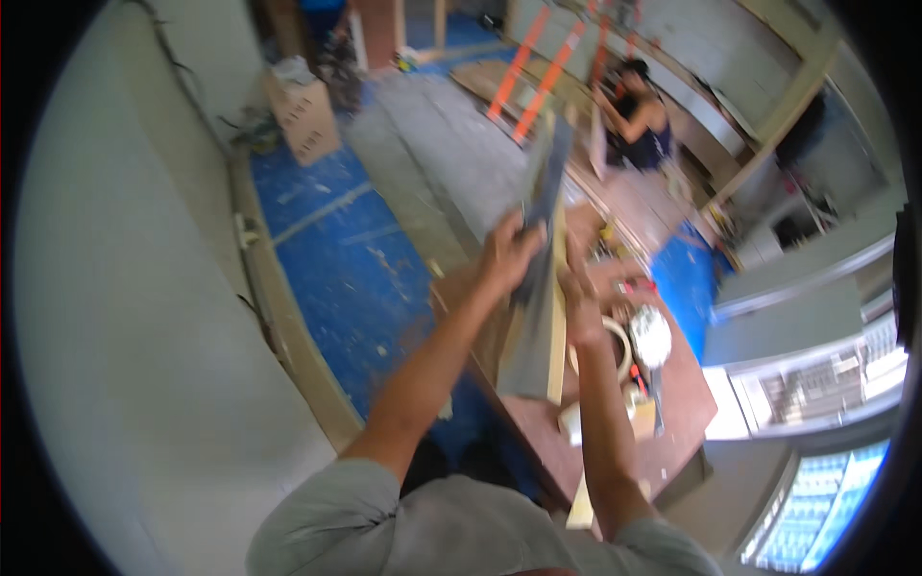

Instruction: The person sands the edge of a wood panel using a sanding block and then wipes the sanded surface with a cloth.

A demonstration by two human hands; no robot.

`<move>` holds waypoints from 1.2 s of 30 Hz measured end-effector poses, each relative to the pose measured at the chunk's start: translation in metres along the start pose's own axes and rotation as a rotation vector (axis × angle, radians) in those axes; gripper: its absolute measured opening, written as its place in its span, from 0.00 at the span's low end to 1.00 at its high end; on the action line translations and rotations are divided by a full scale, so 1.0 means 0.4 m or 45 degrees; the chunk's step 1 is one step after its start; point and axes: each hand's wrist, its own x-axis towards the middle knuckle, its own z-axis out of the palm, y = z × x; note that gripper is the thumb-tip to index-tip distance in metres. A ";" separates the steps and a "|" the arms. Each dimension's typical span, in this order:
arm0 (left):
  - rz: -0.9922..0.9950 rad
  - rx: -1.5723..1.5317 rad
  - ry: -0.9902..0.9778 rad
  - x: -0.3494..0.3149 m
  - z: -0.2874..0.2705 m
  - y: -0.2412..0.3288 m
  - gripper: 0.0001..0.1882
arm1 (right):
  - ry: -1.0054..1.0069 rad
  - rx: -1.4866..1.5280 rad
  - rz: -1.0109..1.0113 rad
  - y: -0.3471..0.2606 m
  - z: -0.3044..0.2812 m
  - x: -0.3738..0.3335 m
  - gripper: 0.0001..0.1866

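A long narrow board [534, 336], blurred, has a grey face and a pale wooden edge. It lies lengthwise over the brown worktable [687, 408] and points away from me. My left hand [510, 255] is closed on its left side, thumb over the grey face. My right hand [580, 300] is closed at the pale right edge, one finger stretched forward along it; its other fingers are partly hidden. Right of that hand lie a cream ring [626, 357], like a tape roll, and a shiny silver round-headed thing [652, 336] with a dark handle.
Blue sheeting [331, 288] covers floor to the left, beside a plain wall [163, 317]. A cardboard box [305, 120] stands farther back. An orange ladder [538, 82] rises at the far middle. A co-worker [642, 120] sits low at the far right. A window [816, 504] is at lower right.
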 end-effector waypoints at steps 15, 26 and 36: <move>-0.138 0.197 0.064 -0.009 -0.006 -0.069 0.17 | -0.121 0.281 0.787 0.022 0.027 -0.030 0.31; -0.340 -0.271 -0.117 -0.276 -0.156 0.040 0.18 | 0.037 0.089 0.235 -0.073 0.034 0.094 0.35; 0.200 0.018 -0.258 -0.308 -0.104 0.057 0.22 | 0.034 0.299 0.436 -0.050 0.051 0.074 0.33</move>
